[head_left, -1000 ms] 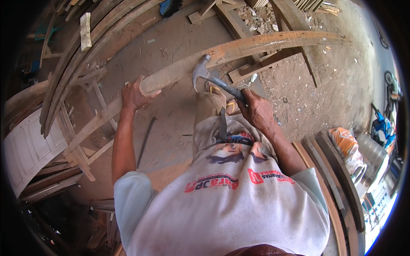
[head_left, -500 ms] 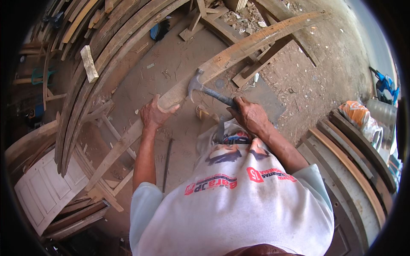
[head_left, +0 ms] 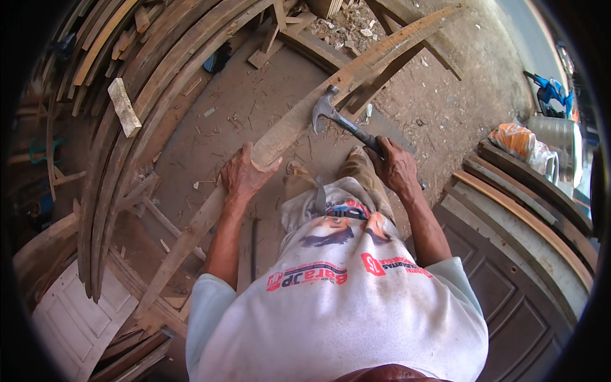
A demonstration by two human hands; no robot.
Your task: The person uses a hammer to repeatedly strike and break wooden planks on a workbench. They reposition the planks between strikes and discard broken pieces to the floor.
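A long wooden plank [head_left: 291,132] slants across the view from the lower left to the far right. My left hand [head_left: 247,170] is closed around the plank, its thumb lying along the near edge. In my right hand [head_left: 396,167] is a claw hammer [head_left: 348,125], gripped by its dark handle. The hammer's steel head is over the plank's near edge, to the right of my left hand; whether it touches the wood I cannot tell.
Curved wooden beams [head_left: 167,67] are stacked at the left, a short wood block [head_left: 124,107] on them. A white panelled door [head_left: 83,315] lies lower left. Wooden supports [head_left: 372,86] stand under the plank's far end. More boards [head_left: 509,210] and a brown door [head_left: 496,280] lie right.
The hammer and my right hand have shifted to the right, with the hammer head farther along the plank. My left hand still grips the plank; the whole view has shifted a little.
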